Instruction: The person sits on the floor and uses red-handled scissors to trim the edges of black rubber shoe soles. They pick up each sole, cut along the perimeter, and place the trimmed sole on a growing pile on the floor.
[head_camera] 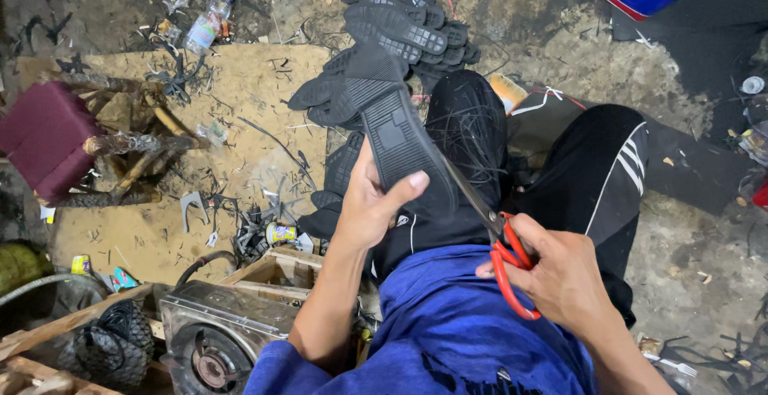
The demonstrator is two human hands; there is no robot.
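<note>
My right hand (564, 279) is closed through the red scissors (500, 243), blades running up-left along the sole's edge. Just left of that, my left hand (370, 203) clamps the black sole (400, 143), its length pointing away toward the sole pile (400, 23).

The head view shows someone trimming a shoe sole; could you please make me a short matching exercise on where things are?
Things:
1. black shoe sole
2. red-handled scissors
3. pile of black soles
4. maroon stool

Places:
A. on the floor ahead of the knees
B. in the right hand
C. at the far left
D. in the left hand

Pairs: 1-D, 2-B, 3-A, 4-C
</note>
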